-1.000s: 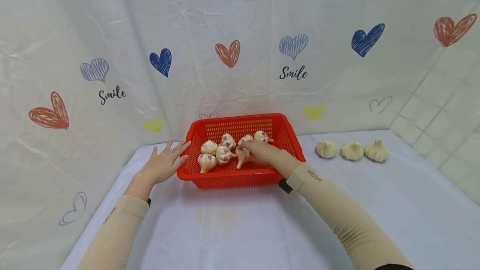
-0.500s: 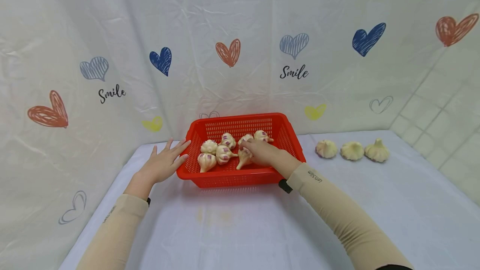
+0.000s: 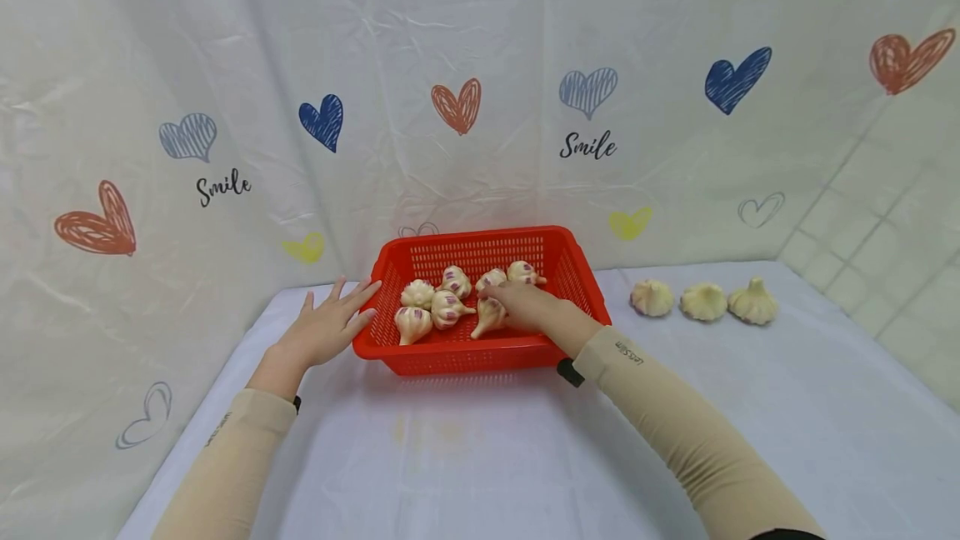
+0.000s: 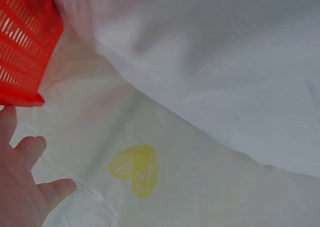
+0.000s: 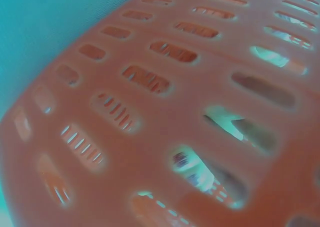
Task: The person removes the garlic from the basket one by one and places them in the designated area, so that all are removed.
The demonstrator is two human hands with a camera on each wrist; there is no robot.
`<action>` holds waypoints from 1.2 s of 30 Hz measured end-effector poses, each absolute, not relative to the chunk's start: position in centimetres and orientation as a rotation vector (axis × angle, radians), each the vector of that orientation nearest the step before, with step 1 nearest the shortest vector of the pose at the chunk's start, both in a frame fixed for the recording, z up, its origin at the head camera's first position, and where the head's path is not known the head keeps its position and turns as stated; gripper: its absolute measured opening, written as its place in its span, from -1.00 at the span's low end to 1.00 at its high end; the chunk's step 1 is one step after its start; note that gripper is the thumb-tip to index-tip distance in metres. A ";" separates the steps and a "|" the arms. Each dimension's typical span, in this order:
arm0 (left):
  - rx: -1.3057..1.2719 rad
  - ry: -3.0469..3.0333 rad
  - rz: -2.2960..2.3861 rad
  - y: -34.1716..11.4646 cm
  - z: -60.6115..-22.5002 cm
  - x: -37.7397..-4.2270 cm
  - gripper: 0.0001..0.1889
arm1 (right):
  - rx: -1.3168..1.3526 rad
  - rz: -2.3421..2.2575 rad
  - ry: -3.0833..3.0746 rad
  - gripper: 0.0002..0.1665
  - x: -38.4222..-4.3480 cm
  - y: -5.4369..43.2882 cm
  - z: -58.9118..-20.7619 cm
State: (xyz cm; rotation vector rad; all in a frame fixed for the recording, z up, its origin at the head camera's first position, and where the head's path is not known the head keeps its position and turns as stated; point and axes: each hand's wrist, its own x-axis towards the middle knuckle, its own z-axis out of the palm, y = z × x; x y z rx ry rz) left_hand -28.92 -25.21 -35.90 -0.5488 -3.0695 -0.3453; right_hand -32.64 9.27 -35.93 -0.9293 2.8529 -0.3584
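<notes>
A red slotted plastic basket (image 3: 465,361) stands on the table with several garlic bulbs (image 3: 450,309) in its left and back parts. My right hand (image 3: 528,307) reaches over the front right rim into it and holds a garlic bulb (image 3: 489,318) whose stem points toward the front; the palm hides part of that bulb. In the right wrist view the basket wall (image 5: 165,107) fills most of the picture, and pale bits of garlic show through the slots. My left hand (image 3: 326,330), fingers spread and straight, rests at the basket's left rim.
To the right of the basket, three garlic bulbs (image 3: 705,302) sit in a row on the white-covered table (image 3: 480,473). A white sheet (image 3: 502,173) printed with hearts hangs close behind the basket and along the left side.
The garlic bulb under my right hand has shifted slightly to the right. My left hand and the basket look almost unmoved.
</notes>
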 end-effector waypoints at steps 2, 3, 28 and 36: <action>-0.548 -3.069 -0.347 -25.2 -35.9 -29.0 -0.33 | -0.926 -0.359 2.855 -0.34 -32.7 9.3 -36.0; -0.549 -3.068 -0.347 -25.2 -35.9 -29.0 -0.33 | -0.926 -0.359 2.857 -0.33 -32.7 9.3 -36.0; -0.546 -3.074 -0.354 -25.4 -36.1 -29.1 -0.33 | -0.885 -0.428 2.831 -0.20 -32.9 9.5 -36.2; -0.560 -3.073 -0.357 -25.4 -36.0 -29.0 -0.34 | -0.871 -0.433 2.834 -0.19 -33.2 9.5 -36.5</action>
